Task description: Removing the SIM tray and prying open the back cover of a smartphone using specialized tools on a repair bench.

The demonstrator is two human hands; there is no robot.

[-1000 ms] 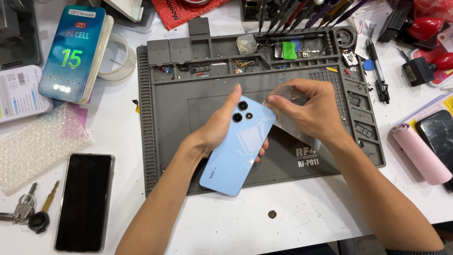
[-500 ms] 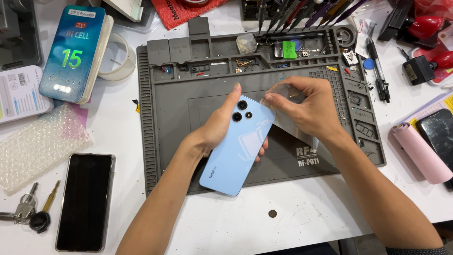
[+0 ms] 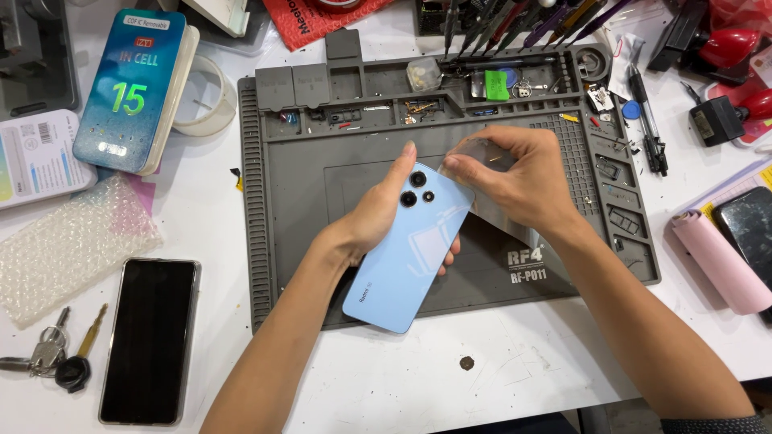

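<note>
Light-blue phone point(image 3: 406, 261), back up, tilted

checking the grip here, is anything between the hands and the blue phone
Nothing visible. The left hand grips the blue phone directly, camera side up, above the grey work mat. The right hand pinches a clear film at the phone's top corner; whether that film still covers the back is unclear.

My view is bright and evenly lit from overhead, with the white tabletop point(image 3: 523, 378) close to washed out toward 6 o'clock and only soft, short shadows under the forearms. I see a pale sheen on the light blue phone point(image 3: 406, 261) and glare on the clear film point(image 3: 482, 153) at the right hand point(image 3: 523, 181). Focus is sharp centrally, softening slightly and bending toward the corners.
</note>
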